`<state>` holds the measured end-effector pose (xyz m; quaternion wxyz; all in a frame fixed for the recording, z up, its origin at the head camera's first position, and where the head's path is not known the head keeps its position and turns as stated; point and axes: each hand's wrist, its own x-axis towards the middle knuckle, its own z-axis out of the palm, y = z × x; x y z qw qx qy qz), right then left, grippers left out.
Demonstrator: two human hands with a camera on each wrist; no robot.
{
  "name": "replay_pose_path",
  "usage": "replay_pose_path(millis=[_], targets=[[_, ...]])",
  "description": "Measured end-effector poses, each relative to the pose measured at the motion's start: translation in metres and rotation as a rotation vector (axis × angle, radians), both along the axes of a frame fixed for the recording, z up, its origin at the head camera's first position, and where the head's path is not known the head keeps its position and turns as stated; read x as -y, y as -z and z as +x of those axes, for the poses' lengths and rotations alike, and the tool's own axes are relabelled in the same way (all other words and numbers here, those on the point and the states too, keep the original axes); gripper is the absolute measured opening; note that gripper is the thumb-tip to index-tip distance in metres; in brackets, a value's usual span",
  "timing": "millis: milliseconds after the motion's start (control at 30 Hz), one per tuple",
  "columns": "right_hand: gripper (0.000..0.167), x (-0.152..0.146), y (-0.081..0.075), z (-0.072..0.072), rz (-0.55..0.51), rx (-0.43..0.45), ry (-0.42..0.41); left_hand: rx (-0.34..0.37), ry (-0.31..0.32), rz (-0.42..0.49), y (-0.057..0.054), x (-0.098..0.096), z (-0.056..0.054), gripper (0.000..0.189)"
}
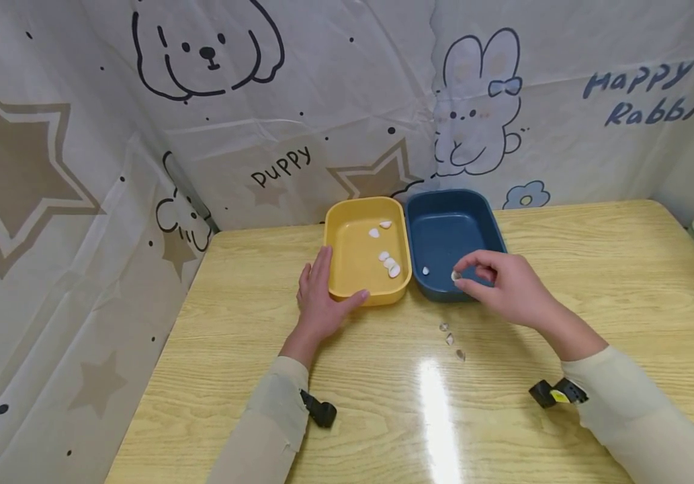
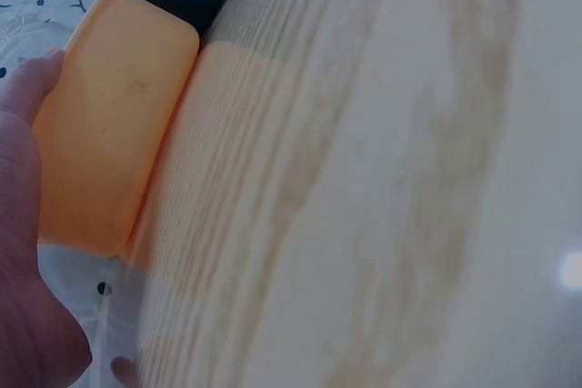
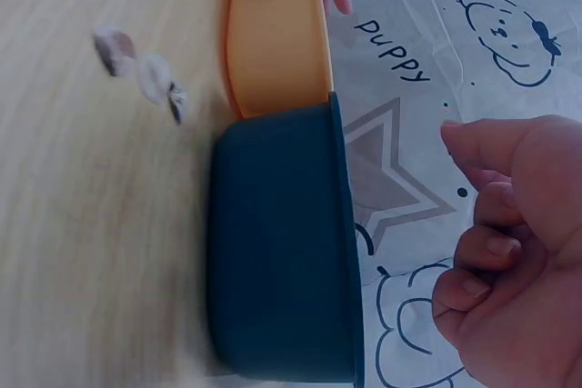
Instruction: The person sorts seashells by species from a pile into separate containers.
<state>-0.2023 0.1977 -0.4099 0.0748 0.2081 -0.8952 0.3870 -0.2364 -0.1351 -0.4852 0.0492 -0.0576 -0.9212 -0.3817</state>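
My right hand pinches a small pale seashell between thumb and fingertips, over the front right of the dark blue tray. In the right wrist view the other fingers are curled in and the pinched shell is hidden. One small white shell lies inside the blue tray. With fingers spread, my left hand rests at the front left corner of the yellow tray, its thumb on the front rim. Several white shells lie in the yellow tray, with two more farther back.
Three brownish shells lie in a short row on the wooden table, in front of the blue tray. The two trays stand side by side near a printed cloth hanging behind the table. More of this cloth hangs at the left.
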Motion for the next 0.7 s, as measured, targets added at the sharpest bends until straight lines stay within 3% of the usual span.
replay_pose_path(millis=[433, 700], targets=[[0.016, 0.011, -0.003, -0.040, -0.098, -0.039, 0.171, -0.001, -0.003, -0.004, 0.001, 0.001, 0.000, 0.112], [0.018, 0.016, 0.009, -0.065, -0.124, 0.000, 0.235, 0.015, -0.009, -0.008, -0.001, 0.000, 0.001, 0.111]])
